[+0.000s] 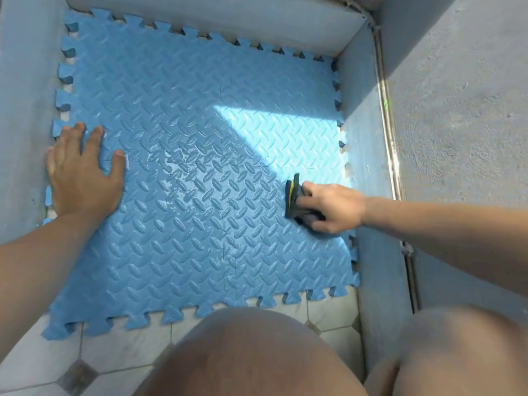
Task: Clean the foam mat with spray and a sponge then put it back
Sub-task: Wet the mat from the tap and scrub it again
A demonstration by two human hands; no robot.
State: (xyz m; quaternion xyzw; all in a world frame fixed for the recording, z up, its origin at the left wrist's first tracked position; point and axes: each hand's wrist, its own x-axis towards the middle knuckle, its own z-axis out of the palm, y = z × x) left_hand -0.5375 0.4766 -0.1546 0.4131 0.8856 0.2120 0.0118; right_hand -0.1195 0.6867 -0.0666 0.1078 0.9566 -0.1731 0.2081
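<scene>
Head view: our right hand (333, 207) grips the sponge (294, 197) on the foam mat (200, 138) at right; left hand (83, 178) lies open, pressing its left edge.

Item count, head view:

- Mat (200, 172): one, blue, with interlocking toothed edges. Faint seams cross its surface; the number of joined tiles cannot be confirmed.
- Sponge (294, 200): one, dark with a yellow layer, at the right side of the mat.
- Hands: two. The left hand (83, 178) lies at the left edge of the mat; the right hand (331, 207) is at the right, around the sponge.
- Knees: two, near edge, one at centre (245, 355) and one at right (463, 350).
- Pipe (391, 144): one, on the wall at right.
- Sunlit patch (285, 138): one, on the far right part of the mat.
</scene>
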